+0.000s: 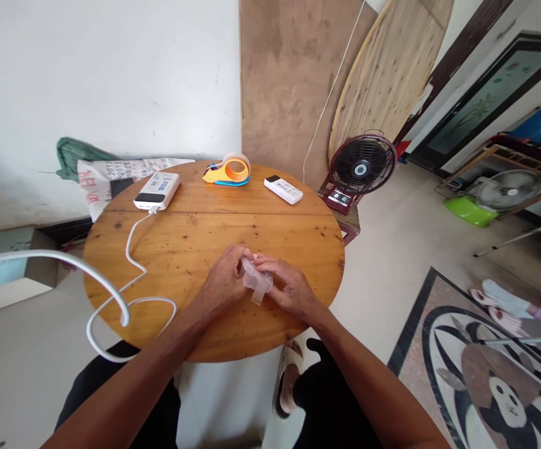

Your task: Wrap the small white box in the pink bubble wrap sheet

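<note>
You have the small wrapped packet (254, 274) between your 2 hands, a little below the centre of the frame, over the near half of the round wooden bench (214, 234). Your left hand (227, 274) is closed on the left end of the packet, with the thumb and the fingertips bent close to its upper left corner. Your right hand (293, 288) holds it from the other side, the fingers laid across its upper edge and the thumb lower, near its right end. So the packet lies to the right of your left hand and to the left of your right hand, and neither hand is clearly nearer, because both are touching it.

Its long axis seems to go slantwise, from the upper left to the lower right, almost from 1 hand to the other. The strip of clear tape (258, 295) goes across this line: it hangs from the lower edge of the packet, pointing to the bottom of the frame, and no finger appears to hold its free end. What is inside the wrapping, you cannot tell from here.

The yellow tape dispenser (228, 171) stands well apart, at the far edge of the bench, in the upper middle of the frame.
</note>
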{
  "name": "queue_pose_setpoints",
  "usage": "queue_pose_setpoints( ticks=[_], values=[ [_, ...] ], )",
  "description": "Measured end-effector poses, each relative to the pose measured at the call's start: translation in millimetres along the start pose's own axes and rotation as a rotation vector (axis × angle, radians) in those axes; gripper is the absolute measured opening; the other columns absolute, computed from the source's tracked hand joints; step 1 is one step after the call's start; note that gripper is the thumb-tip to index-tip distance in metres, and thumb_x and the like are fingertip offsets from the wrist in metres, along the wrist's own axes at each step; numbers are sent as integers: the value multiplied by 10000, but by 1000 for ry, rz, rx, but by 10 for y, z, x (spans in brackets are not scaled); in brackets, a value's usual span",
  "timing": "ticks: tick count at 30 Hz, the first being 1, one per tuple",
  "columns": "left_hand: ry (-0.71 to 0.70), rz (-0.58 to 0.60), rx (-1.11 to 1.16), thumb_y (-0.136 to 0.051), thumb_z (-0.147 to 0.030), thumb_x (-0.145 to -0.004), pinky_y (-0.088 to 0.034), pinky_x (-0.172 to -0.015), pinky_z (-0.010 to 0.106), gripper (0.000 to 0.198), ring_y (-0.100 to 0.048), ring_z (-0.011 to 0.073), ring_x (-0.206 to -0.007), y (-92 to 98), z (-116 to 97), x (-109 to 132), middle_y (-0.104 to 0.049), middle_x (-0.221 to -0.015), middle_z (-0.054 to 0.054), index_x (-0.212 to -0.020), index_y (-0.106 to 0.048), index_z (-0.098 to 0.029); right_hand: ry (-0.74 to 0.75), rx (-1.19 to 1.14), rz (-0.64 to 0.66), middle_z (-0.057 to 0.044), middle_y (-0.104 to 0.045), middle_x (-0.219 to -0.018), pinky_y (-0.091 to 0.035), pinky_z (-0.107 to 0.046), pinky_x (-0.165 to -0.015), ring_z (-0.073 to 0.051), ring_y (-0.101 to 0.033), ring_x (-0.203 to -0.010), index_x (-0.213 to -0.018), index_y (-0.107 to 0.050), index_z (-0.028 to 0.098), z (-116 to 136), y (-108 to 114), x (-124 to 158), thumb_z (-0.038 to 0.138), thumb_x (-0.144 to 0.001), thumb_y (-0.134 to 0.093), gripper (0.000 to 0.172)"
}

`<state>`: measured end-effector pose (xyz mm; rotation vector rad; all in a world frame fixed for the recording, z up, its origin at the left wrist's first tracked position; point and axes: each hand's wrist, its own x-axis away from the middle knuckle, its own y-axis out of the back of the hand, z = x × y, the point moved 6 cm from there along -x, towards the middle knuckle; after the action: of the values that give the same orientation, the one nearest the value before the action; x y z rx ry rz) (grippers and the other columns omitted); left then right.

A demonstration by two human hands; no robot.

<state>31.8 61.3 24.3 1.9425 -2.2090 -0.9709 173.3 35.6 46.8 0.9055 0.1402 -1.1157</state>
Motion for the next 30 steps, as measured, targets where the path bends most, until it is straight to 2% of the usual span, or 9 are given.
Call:
queue_pose_setpoints(
  ticks=[6,9,12,15,19,22,26,28,30],
  values=[
    [-26,38,14,-571,-225,-751,-487,-880,347,111,-517,246,-1199,25,-62,12,-597,-1120,94,-858,-549,-209,-17,14,-25,-94,-638,-1241,-451,-386,-1041,-192,-577,-1195,-1068,-605,236,-11,-11,20,205,-879,-547,200],
    [-77,72,-13,-537,-205,-757,-473,-946,376,104,-515,249,-1212,71,-170,25,-616,-1143,102,-855,-570,-203,7,51,-45,-99,-630,-1248,-464,-386,-1023,-191,-575,-1196,-1043,-608,234,-18,-26,45,171,-865,-525,206],
    [-183,157,-82,-511,-150,-719,-424,-1034,405,214,-500,246,-1242,63,-255,60,-631,-1158,99,-921,-563,-202,50,85,-62,-107,-625,-1253,-466,-382,-1018,-190,-570,-1202,-1063,-601,229,-23,-34,72,142,-842,-531,247],
    [-198,232,-174,-534,-151,-689,-388,-1080,450,322,-441,269,-1311,11,-173,94,-574,-1278,134,-1007,-538,-195,90,161,-41,-95,-634,-1252,-430,-415,-1047,-210,-505,-1279,-1072,-602,232,-22,-41,87,135,-839,-553,257],
    [-183,216,-209,-510,-130,-702,-400,-1069,471,277,-428,274,-1327,-53,15,104,-516,-1353,140,-967,-511,-212,135,229,-4,-82,-640,-1247,-409,-410,-1070,-200,-447,-1333,-1056,-606,227,-20,-54,92,104,-850,-526,254],
    [-200,202,-170,-485,-111,-744,-432,-1033,436,267,-473,249,-1276,-94,53,100,-563,-1279,114,-985,-512,-220,136,234,-1,-97,-635,-1247,-429,-378,-1058,-185,-476,-1308,-1043,-605,218,-47,-71,90,74,-826,-520,274],
    [-185,162,-113,-531,-174,-789,-461,-975,379,185,-537,234,-1174,-66,-40,82,-595,-1215,85,-966,-539,-227,100,187,2,-92,-644,-1232,-432,-390,-1057,-185,-492,-1292,-1021,-609,238,-76,-74,63,102,-839,-512,247],
    [-146,139,-63,-554,-200,-783,-472,-937,359,160,-569,228,-1105,-22,-113,73,-629,-1137,72,-942,-553,-223,68,104,-11,-92,-652,-1214,-435,-390,-1048,-191,-533,-1246,-1027,-615,233,-55,-33,34,137,-854,-505,227],
    [-25,131,-3,-557,-237,-787,-505,-810,323,167,-612,204,-931,20,-140,63,-654,-1022,55,-951,-565,-208,-28,-11,-30,-84,-670,-1163,-460,-368,-1004,-194,-596,-1148,-1025,-627,215,-48,30,-5,176,-865,-506,205]
  ],
)
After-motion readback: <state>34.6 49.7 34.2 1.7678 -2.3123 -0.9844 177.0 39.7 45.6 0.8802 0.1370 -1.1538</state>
